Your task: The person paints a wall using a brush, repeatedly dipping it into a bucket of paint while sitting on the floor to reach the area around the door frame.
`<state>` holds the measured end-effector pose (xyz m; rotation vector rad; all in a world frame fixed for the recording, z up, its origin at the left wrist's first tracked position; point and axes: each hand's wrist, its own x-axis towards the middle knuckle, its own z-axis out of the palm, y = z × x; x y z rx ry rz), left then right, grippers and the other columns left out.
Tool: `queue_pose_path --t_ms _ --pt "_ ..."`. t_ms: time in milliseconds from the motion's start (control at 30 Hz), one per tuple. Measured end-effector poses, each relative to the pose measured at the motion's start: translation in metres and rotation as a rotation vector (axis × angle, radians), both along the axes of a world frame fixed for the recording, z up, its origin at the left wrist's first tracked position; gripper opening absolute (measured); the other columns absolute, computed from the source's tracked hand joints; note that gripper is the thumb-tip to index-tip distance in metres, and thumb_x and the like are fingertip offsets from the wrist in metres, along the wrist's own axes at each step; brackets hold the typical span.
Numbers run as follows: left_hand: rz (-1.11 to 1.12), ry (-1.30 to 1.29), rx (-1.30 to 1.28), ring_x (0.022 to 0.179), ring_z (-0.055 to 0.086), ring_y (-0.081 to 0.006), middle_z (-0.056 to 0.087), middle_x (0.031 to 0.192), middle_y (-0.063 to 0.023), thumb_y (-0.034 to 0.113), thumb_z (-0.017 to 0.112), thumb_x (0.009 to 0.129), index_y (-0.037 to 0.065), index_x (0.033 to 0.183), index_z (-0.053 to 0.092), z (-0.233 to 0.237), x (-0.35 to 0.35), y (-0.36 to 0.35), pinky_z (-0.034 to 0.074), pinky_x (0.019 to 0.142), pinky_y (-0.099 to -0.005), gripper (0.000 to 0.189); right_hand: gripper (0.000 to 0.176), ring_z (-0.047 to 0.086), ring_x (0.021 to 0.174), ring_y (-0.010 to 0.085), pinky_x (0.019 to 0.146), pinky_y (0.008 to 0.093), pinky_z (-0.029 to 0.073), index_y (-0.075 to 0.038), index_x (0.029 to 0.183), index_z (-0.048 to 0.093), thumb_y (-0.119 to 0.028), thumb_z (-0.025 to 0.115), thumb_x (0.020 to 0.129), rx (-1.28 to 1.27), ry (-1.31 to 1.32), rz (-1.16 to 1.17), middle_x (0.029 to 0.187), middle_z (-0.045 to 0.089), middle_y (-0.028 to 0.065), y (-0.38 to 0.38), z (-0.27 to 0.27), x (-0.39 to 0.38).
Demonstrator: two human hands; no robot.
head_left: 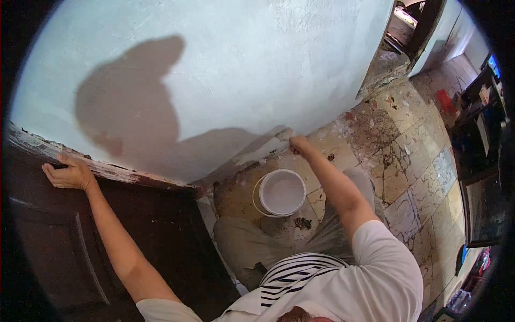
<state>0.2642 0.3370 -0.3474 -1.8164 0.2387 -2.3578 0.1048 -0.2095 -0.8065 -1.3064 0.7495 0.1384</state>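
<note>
My right hand [301, 147] is closed round a small pale tool [285, 134] that looks like a paintbrush, though its shape is only partly visible. Its head touches the foot of the pale blue-white wall [241, 70], just above the floor. Off to the left, my left hand [72, 173] rests with fingers apart against the top of the dark wooden door [145, 220], beside its white-smeared frame edge [112, 167]. Between my knees, a white bucket [282, 192] stands upright on the floor, its wire handle hanging to one side.
Cracked, stained floor tiles [397, 161] stretch to the right. A doorway [399, 40] opens at the upper right, with a broken sill. Dark furniture [483, 161] lines the right edge, near a red object [446, 101]. My shadow falls across the wall.
</note>
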Motion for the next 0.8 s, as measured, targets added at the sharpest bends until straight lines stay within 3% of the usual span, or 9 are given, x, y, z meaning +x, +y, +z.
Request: queue_pose_path --t_ms 67,133,200,300,433,500,567,667,800 --pt "-0.016 -0.006 0.011 0.117 0.050 -0.0347 0.052 0.123 -0.0218 0.042 0.050 0.096 -0.004 0.121 0.047 -0.002 0.001 -0.002 0.038 0.096 -0.0515 0.053 0.023 0.046 0.050 0.0151 0.043 0.0308 0.036 -0.004 0.072 0.056 -0.021 0.052 0.087 -0.076 0.003 0.042 0.060 0.051 0.0053 -0.012 0.049 0.001" --pt "0.002 -0.014 0.026 0.116 0.050 -0.0343 0.052 0.123 -0.0209 0.042 0.052 0.095 -0.004 0.120 0.047 -0.002 0.004 0.005 0.039 0.095 -0.0514 0.052 0.021 0.044 0.049 0.0127 0.042 0.0285 0.034 -0.001 0.081 0.058 -0.019 0.053 0.089 -0.139 -0.036 0.065 0.062 0.051 0.0039 -0.020 0.132 -0.022" --pt "0.080 0.014 -0.037 0.114 0.052 -0.0343 0.053 0.121 -0.0201 0.040 0.056 0.094 -0.003 0.119 0.047 -0.003 0.007 0.010 0.040 0.092 -0.0511 0.051 0.021 0.041 0.048 0.0096 0.041 0.0263 0.031 0.001 0.094 0.059 -0.018 0.052 0.092 -0.024 -0.257 -0.019 0.065 0.050 0.0021 -0.028 0.194 -0.052" --pt "0.016 -0.031 0.001 0.114 0.052 -0.0349 0.054 0.121 -0.0203 0.041 0.057 0.093 -0.002 0.118 0.048 -0.001 0.006 0.006 0.040 0.092 -0.0515 0.050 0.023 0.039 0.047 0.0076 0.041 0.0242 0.029 0.002 0.104 0.057 -0.019 0.050 0.095 0.022 -0.348 -0.060 0.067 0.050 0.0009 -0.043 0.239 -0.080" --pt "-0.039 -0.010 0.013 0.118 0.049 -0.0340 0.052 0.123 -0.0202 0.046 0.048 0.096 -0.003 0.121 0.047 0.000 0.001 0.000 0.037 0.096 -0.0507 0.054 0.023 0.039 0.046 0.0095 0.040 0.0251 0.028 -0.001 0.099 0.057 -0.023 0.052 0.094 -0.041 -0.157 -0.052 0.066 0.050 0.0019 -0.061 0.178 -0.076" --pt "-0.044 -0.003 0.008 0.118 0.049 -0.0339 0.052 0.123 -0.0200 0.046 0.048 0.097 -0.003 0.121 0.047 -0.001 -0.001 -0.001 0.037 0.096 -0.0506 0.054 0.021 0.040 0.046 0.0112 0.041 0.0264 0.030 -0.002 0.091 0.056 -0.023 0.055 0.091 -0.146 0.041 0.022 0.065 0.050 0.0029 -0.070 0.102 -0.056" --pt "-0.037 0.014 -0.034 0.118 0.049 -0.0337 0.052 0.123 -0.0194 0.045 0.048 0.097 -0.003 0.121 0.049 -0.001 -0.003 -0.003 0.037 0.097 -0.0504 0.053 0.021 0.041 0.045 0.0130 0.041 0.0275 0.032 -0.003 0.080 0.054 -0.022 0.056 0.088 -0.038 0.090 0.009 0.061 0.049 0.0033 -0.069 0.041 -0.040" --pt "-0.037 -0.012 -0.006 0.118 0.049 -0.0334 0.052 0.124 -0.0191 0.044 0.049 0.097 -0.002 0.120 0.050 -0.001 0.003 0.003 0.037 0.097 -0.0505 0.052 0.021 0.041 0.045 0.0135 0.042 0.0283 0.032 -0.003 0.076 0.054 -0.022 0.056 0.087 -0.198 0.110 0.013 0.057 0.046 0.0026 -0.060 0.025 -0.022" --pt "-0.042 -0.009 -0.030 0.119 0.049 -0.0332 0.052 0.125 -0.0192 0.044 0.050 0.096 -0.002 0.121 0.050 -0.003 0.007 0.004 0.037 0.097 -0.0507 0.052 0.024 0.038 0.045 0.0121 0.041 0.0278 0.030 -0.002 0.078 0.056 -0.025 0.057 0.088 -0.179 -0.093 0.021 0.057 0.045 0.0016 -0.065 0.111 -0.026"
